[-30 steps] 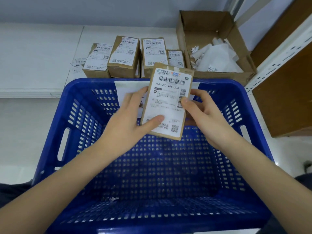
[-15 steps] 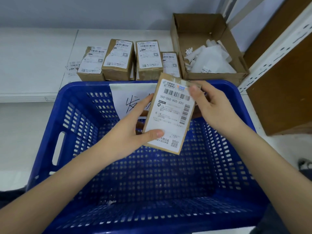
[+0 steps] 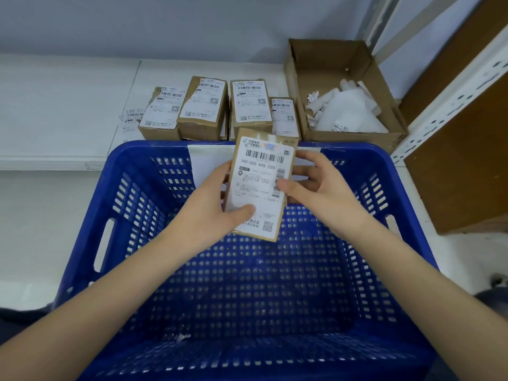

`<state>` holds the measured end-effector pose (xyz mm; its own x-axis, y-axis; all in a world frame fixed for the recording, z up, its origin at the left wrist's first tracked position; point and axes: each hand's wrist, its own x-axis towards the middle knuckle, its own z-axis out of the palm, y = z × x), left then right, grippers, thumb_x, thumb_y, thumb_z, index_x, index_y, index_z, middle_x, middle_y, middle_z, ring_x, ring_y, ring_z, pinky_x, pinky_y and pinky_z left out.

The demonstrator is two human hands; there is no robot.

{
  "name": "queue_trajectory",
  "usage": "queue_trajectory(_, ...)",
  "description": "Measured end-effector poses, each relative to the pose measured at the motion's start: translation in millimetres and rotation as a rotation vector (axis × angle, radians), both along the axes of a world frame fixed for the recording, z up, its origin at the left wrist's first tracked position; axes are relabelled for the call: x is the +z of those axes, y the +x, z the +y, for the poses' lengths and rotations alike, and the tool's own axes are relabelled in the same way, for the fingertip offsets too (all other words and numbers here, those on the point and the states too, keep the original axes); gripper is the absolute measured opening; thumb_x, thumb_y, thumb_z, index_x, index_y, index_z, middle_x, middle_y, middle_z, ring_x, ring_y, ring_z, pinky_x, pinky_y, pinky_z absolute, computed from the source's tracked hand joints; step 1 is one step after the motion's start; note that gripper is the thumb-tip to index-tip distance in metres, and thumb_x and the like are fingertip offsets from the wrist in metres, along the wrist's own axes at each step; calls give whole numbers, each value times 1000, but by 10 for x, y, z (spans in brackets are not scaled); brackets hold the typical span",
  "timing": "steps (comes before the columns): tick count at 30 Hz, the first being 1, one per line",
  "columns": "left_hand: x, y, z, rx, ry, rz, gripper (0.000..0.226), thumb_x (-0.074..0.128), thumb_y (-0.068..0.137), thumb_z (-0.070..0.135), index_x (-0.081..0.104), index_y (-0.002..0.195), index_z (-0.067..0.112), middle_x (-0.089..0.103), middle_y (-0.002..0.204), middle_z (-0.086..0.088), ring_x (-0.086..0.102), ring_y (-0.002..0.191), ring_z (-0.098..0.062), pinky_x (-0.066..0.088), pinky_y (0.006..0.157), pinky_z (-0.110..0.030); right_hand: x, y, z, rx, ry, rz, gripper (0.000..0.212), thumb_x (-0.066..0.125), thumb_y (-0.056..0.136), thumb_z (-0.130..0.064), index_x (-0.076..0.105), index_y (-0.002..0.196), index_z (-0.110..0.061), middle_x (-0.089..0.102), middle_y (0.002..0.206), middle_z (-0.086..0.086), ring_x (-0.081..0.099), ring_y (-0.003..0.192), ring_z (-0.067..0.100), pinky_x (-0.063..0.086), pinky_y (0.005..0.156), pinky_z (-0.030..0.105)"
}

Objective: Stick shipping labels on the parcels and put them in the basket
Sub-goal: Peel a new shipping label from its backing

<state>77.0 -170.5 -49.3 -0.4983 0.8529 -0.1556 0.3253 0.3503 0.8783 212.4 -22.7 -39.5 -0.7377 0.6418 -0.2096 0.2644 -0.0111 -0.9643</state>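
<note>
A small brown cardboard parcel (image 3: 264, 171) with a white shipping label on its face is held upright over the far part of the blue plastic basket (image 3: 115, 204). My left hand (image 3: 211, 213) grips its left edge, thumb pressed on the label's lower part. My right hand (image 3: 316, 188) grips the right edge, thumb on the label near the side barcode. The basket holds no parcels; a white paper sheet (image 3: 209, 160) hangs on its far wall.
Several labelled parcels (image 3: 203, 105) stand in a row on the white floor behind the basket. An open cardboard box (image 3: 343, 86) with white label backings sits at the back right. A white metal shelf upright (image 3: 450, 97) and brown panel rise on the right.
The parcel has straightened from a tilt to upright. My right thumb has slid from the label's top corner down to its right-hand middle. The left hand keeps its grip.
</note>
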Motion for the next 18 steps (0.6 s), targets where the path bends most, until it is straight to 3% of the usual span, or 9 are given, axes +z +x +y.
queue_trajectory(2,-34,4,11,23,-2,50,66,77,79,21,33,122,45,48,110,32,43,95,30,39,78,2,-65,-41,-77,-3,8,-22,52,71,84,-16,43,127,-24,62,117,3,65,103,17,55,90,42)
queue_trajectory(3,-50,8,13,33,-2,51,68,81,74,28,35,122,42,51,115,29,45,103,24,41,85,-4,-93,-61,-115,-11,3,-25,53,72,83,-17,42,127,-23,62,118,3,64,104,17,55,89,42)
queue_trajectory(5,-87,8,13,46,-22,44,91,84,59,48,34,134,34,50,127,23,48,118,6,46,98,-30,-119,-117,-201,-46,-8,-13,55,73,82,-18,43,128,-20,61,117,2,65,102,16,56,87,42)
queue_trajectory(7,-111,-31,12,75,-51,59,117,81,46,62,24,143,30,48,135,18,47,125,-3,46,100,-43,-137,-214,-264,-98,-21,3,55,75,81,-18,45,127,-19,61,115,3,65,99,16,57,85,41)
queue_trajectory(9,-122,-109,15,121,-93,117,128,79,39,68,19,145,28,47,136,12,49,123,-7,47,98,-47,-149,-350,-328,-135,-51,13,54,75,81,-17,45,126,-19,61,114,4,65,99,18,57,84,40)
queue_trajectory(12,-122,-251,13,179,-176,196,124,76,34,69,25,139,26,50,128,8,53,114,-12,50,91,-47,-187,-552,-406,-130,-81,-5,50,73,83,-16,44,124,-19,60,117,6,63,102,19,57,83,37)
queue_trajectory(14,-94,-311,13,206,-235,246,119,75,40,67,26,139,24,50,127,8,53,113,-13,50,89,-46,-199,-653,-410,-103,-79,-16,43,70,85,-17,45,120,-22,60,119,7,62,104,19,57,84,38)
queue_trajectory(18,0,-507,105,270,-234,373,115,77,61,60,13,148,22,45,136,-1,50,119,-22,47,90,-42,-160,-875,-251,-135,-43,-17,40,57,94,-16,46,132,-12,53,126,8,61,104,22,59,72,35)
